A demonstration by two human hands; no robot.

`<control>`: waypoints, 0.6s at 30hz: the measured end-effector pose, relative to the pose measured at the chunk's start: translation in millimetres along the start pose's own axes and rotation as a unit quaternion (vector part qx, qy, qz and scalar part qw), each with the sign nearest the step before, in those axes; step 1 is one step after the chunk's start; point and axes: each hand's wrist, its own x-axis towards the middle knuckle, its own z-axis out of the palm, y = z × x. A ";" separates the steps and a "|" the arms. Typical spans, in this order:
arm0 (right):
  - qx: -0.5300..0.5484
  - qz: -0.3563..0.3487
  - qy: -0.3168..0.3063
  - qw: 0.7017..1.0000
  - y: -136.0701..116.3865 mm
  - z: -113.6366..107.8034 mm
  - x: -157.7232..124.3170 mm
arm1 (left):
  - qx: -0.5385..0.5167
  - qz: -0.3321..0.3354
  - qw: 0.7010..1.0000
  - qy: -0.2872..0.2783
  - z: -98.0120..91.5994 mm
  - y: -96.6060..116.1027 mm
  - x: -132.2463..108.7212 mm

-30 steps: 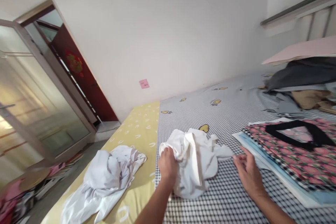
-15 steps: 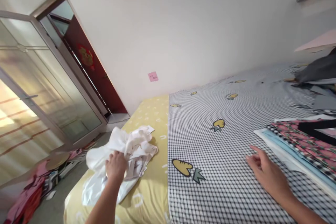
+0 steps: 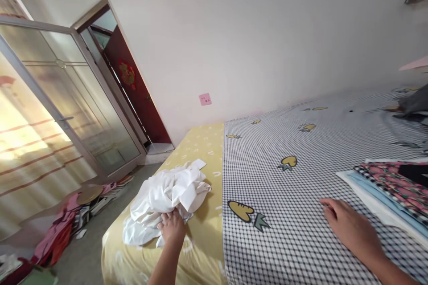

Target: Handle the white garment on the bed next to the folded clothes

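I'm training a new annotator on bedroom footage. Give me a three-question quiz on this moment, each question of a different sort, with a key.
1. True or false: the left hand touches the crumpled white garments on the yellow sheet.
2. Multiple choice: where does the right hand rest? A) on the folded floral garment B) flat on the checkered carrot-print sheet C) on the glass door
3. Fill in: the small square stuck on the wall is a ____ note.

Key: 1 true. 2 B. 3 pink.
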 end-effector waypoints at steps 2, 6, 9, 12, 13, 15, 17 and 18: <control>0.004 0.001 -0.010 1.000 -4.7 -4.1 0.4 | -0.013 -0.017 1.000 0.007 -5.5 9.3 -7.0; 0.042 0.010 -0.017 0.999 -17.3 -12.6 2.4 | -0.043 0.018 0.999 0.020 -7.4 37.3 -36.9; 0.045 0.024 -0.010 0.999 -28.2 -18.6 0.9 | -0.100 0.088 0.991 0.008 5.8 72.9 -66.3; 0.027 0.028 -0.008 0.999 -38.7 -23.5 -0.9 | -0.180 0.155 0.971 0.016 23.5 121.9 -88.4; 0.020 0.030 -0.011 0.999 -41.2 -24.2 -0.1 | -0.198 0.174 0.964 0.028 28.6 140.8 -93.5; 0.005 0.046 -0.012 0.999 -44.4 -24.6 3.4 | -0.219 0.207 0.952 0.051 36.0 179.4 -102.4; -0.002 0.061 -0.013 0.998 -46.2 -25.2 7.2 | -0.217 0.242 0.944 0.059 39.8 212.3 -111.8; -0.003 0.067 -0.014 0.998 -47.0 -25.8 8.3 | -0.208 0.258 0.942 0.060 40.7 224.5 -116.4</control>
